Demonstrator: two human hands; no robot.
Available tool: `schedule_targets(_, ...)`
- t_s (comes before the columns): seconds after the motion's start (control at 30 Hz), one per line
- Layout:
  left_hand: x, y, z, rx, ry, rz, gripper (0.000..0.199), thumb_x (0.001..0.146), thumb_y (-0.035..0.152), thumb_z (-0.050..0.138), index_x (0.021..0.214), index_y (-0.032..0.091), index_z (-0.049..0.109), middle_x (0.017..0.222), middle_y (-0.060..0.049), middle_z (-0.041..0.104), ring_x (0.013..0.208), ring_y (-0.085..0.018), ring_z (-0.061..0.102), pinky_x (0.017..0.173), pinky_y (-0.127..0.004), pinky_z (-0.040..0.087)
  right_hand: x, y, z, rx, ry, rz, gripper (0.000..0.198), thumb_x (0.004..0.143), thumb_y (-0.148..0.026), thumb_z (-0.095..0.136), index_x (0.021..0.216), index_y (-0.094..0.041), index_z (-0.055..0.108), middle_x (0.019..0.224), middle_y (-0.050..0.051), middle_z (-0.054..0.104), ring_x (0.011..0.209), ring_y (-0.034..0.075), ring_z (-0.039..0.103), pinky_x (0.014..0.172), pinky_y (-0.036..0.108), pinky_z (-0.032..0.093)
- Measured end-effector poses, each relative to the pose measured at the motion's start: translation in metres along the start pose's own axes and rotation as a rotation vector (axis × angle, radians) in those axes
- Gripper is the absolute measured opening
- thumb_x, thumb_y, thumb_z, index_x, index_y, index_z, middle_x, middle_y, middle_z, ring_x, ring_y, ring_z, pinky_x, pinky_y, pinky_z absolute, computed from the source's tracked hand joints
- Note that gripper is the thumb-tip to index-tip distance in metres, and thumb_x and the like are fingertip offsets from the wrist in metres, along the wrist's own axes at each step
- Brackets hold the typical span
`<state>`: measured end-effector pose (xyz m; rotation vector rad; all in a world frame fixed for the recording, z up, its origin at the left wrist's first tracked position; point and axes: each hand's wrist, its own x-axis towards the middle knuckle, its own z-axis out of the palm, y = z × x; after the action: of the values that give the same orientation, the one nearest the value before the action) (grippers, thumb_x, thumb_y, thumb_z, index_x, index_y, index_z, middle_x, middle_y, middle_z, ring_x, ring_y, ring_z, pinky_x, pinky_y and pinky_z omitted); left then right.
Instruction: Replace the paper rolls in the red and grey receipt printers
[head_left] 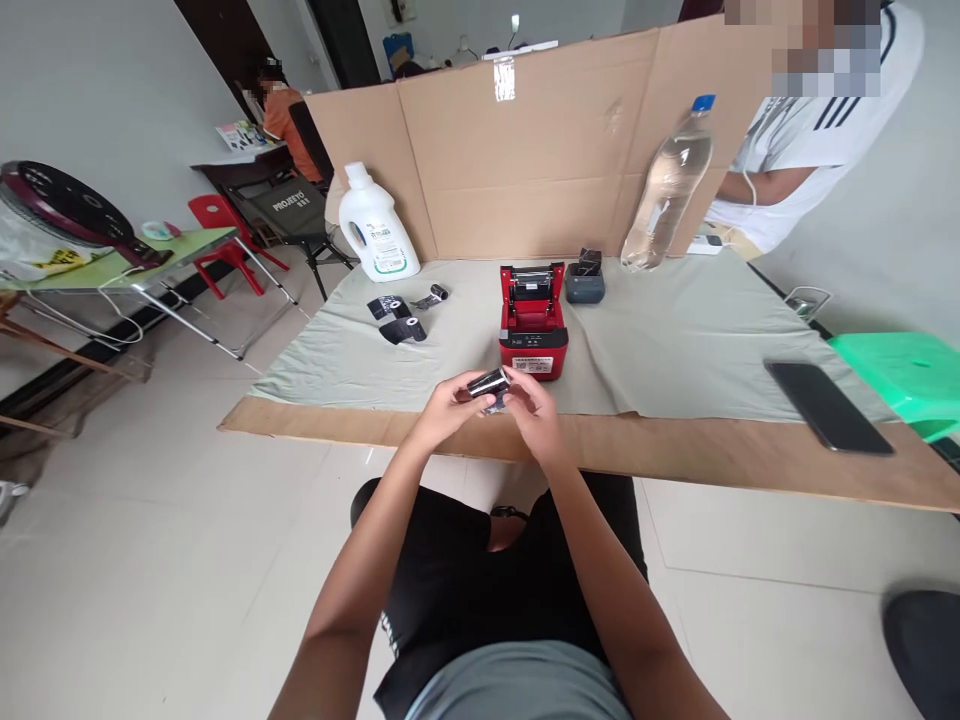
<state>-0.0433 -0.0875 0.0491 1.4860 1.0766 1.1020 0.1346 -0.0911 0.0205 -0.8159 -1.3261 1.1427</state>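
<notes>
At left on the table, three black rolls lie loose, then the fingers of the left hand grip another black roll together with those of the right hand, in front of the open red printer.

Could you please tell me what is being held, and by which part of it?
A small glossy black roll: the left grip holds its left end, the right grip its right end.

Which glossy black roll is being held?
The black roll between left hand and right hand; the three rolls left of the red plastic printer lie on grey cloth.
</notes>
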Motion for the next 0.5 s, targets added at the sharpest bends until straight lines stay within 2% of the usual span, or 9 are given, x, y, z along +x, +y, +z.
schedule_targets(0.13, 0.005, 0.011, -0.015, 0.003, -0.027, -0.086, 0.059, 0.085, 0.060, 0.074, 0.123, 0.015, 0.072, 0.105, -0.009, 0.073, 0.080, -0.017, 0.066, 0.055, -0.024, 0.055, 0.002, 0.011, 0.010, 0.043, -0.052, 0.003, 0.040, 0.088, -0.035, 0.063, 0.127, -0.024, 0.068, 0.122, 0.008, 0.072, 0.097, 0.020, 0.070, 0.092, 0.040, 0.059)
schedule_targets(0.23, 0.012, 0.013, -0.026, -0.052, -0.006, -0.148, 0.057, 0.088, 0.062, 0.070, 0.123, 0.017, 0.071, 0.108, -0.010, 0.071, 0.078, -0.015, 0.065, 0.056, -0.022, 0.053, 0.000, 0.014, 0.012, 0.029, -0.069, 0.036, 0.039, 0.089, -0.032, 0.061, 0.127, -0.025, 0.067, 0.124, 0.008, 0.071, 0.090, 0.018, 0.068, 0.089, 0.039, 0.059)
schedule_targets(0.33, 0.025, 0.008, -0.040, -0.103, 0.050, -0.165, 0.060, 0.083, 0.061, 0.078, 0.122, 0.017, 0.068, 0.103, -0.007, 0.070, 0.065, -0.009, 0.059, 0.056, -0.022, 0.055, -0.007, 0.016, 0.009, 0.038, -0.026, 0.085, 0.037, 0.089, -0.031, 0.061, 0.125, -0.025, 0.067, 0.127, 0.009, 0.069, 0.089, 0.018, 0.067, 0.088, 0.039, 0.058)
schedule_targets(0.43, 0.040, 0.002, -0.056, -0.117, 0.140, -0.176, 0.063, 0.076, 0.063, 0.083, 0.114, 0.016, 0.067, 0.092, -0.003, 0.066, 0.056, -0.005, 0.055, 0.054, -0.021, 0.056, -0.012, 0.019, 0.007, 0.032, 0.003, 0.162, 0.032, 0.090, -0.033, 0.061, 0.120, -0.023, 0.069, 0.114, 0.008, 0.071, 0.086, 0.019, 0.066, 0.082, 0.037, 0.057)
schedule_targets(0.5, 0.048, -0.001, -0.063, -0.154, 0.181, -0.196, 0.064, 0.070, 0.063, 0.088, 0.108, 0.017, 0.065, 0.086, 0.000, 0.063, 0.058, -0.006, 0.057, 0.056, -0.021, 0.059, -0.014, 0.021, 0.007, 0.018, -0.019, 0.179, 0.028, 0.091, -0.035, 0.060, 0.114, -0.023, 0.070, 0.105, 0.007, 0.071, 0.084, 0.019, 0.065, 0.076, 0.035, 0.056)
